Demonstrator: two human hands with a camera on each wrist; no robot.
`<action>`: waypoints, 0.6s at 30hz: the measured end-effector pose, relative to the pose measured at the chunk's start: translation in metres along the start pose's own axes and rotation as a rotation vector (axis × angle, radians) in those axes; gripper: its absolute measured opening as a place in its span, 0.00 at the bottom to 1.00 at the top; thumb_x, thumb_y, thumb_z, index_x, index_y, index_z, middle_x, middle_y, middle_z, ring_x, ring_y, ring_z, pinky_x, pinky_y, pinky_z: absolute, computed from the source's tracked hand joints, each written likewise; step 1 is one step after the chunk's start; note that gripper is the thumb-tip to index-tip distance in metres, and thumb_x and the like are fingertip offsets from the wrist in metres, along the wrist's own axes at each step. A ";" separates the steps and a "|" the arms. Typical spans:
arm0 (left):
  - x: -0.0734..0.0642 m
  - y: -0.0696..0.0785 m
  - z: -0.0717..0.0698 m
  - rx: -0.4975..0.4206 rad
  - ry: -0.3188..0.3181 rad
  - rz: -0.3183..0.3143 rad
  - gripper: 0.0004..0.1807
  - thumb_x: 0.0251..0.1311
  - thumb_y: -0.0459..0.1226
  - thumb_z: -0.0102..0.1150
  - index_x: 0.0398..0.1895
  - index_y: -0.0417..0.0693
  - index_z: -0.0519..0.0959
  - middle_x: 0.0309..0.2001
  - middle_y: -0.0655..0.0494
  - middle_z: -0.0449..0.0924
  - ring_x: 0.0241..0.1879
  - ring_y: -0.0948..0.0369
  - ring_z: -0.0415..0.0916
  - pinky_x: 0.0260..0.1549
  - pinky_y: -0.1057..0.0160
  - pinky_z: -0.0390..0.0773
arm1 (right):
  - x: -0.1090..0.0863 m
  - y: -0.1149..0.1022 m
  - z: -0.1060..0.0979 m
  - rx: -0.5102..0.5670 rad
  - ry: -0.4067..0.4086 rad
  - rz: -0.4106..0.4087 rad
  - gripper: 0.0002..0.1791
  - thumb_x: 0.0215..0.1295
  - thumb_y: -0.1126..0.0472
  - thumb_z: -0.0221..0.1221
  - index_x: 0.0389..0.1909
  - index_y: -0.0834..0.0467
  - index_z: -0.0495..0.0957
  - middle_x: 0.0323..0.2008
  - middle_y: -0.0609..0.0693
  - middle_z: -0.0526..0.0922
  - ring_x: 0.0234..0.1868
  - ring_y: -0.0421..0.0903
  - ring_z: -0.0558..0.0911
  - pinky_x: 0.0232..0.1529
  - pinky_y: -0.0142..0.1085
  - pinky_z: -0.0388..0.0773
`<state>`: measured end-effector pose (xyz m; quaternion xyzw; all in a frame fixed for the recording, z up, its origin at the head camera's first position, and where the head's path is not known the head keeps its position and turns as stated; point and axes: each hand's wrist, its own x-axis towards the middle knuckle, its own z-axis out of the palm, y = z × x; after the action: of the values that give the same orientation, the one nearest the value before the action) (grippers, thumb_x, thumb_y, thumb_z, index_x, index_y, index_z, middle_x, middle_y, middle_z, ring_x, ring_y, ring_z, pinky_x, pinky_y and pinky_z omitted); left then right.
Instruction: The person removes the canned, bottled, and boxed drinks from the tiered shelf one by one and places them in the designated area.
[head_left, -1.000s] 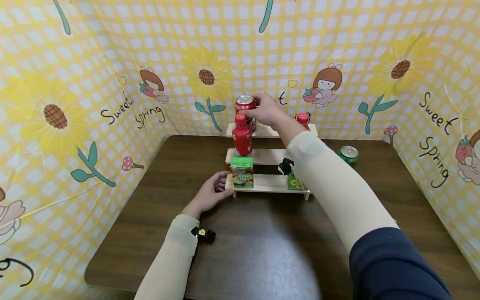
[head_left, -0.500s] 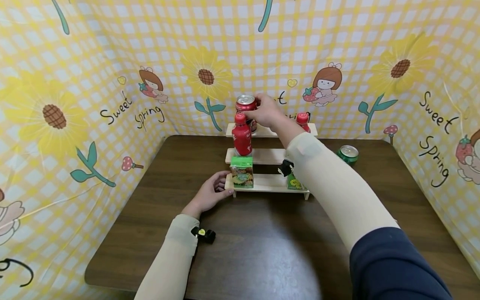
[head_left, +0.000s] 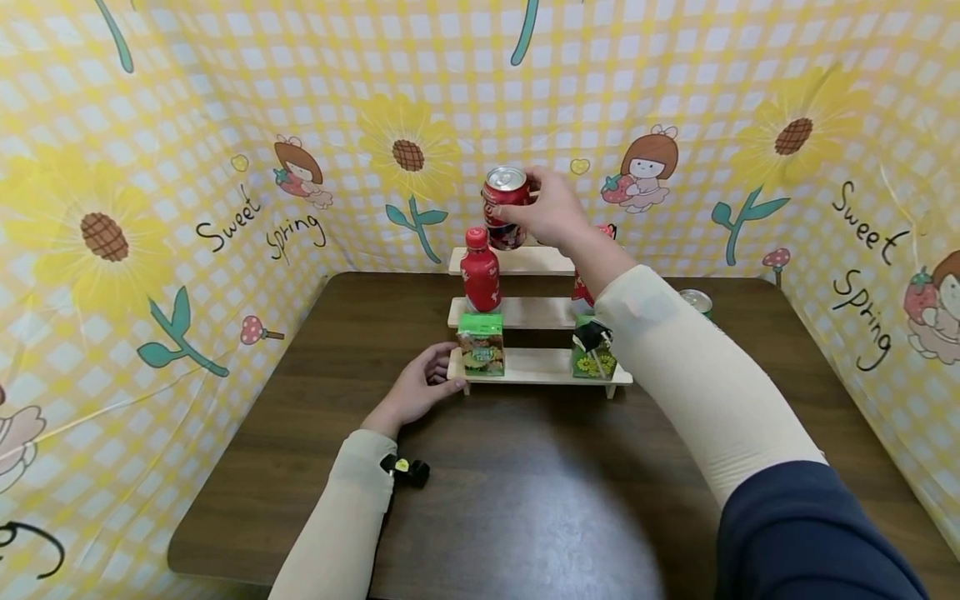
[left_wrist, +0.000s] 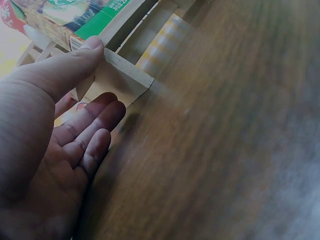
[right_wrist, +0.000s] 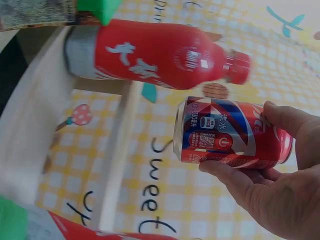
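Observation:
My right hand (head_left: pixel 553 208) grips a red soda can (head_left: pixel 505 204), thumb on one side and fingers on the other. The can is upright, above the top step of a three-step wooden display rack (head_left: pixel 536 367); the right wrist view shows it apart from the boards. My left hand (head_left: pixel 416 385) holds the left end of the lowest step, its thumb (left_wrist: pixel 90 52) against the board and the index finger mostly hidden behind it. A red bottle (head_left: pixel 481 275) stands on the middle step's left, a green drink carton (head_left: pixel 482 346) on the lowest step's left.
A second red bottle (head_left: pixel 582 292) and another green carton (head_left: pixel 588 360) stand at the rack's right side, partly behind my right arm. A green can (head_left: pixel 697 301) is on the brown table (head_left: pixel 480 492) farther right. Checked cloth walls (head_left: pixel 525 108) enclose the table.
My right hand has lifted the soda can up off the top step and moved it slightly right. The left hand stays at the rack's end.

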<state>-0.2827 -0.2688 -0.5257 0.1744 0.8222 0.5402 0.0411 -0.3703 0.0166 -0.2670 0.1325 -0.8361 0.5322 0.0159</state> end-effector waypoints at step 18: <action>0.001 -0.002 0.001 -0.007 -0.001 0.000 0.36 0.66 0.39 0.73 0.75 0.49 0.69 0.55 0.46 0.81 0.50 0.52 0.80 0.49 0.61 0.79 | -0.067 -0.028 -0.057 0.124 0.034 -0.168 0.34 0.61 0.56 0.77 0.67 0.55 0.78 0.61 0.50 0.82 0.57 0.49 0.82 0.58 0.43 0.78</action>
<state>-0.2836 -0.2685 -0.5280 0.1745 0.8202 0.5431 0.0419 -0.3053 0.0702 -0.2291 0.1937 -0.7873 0.5817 0.0663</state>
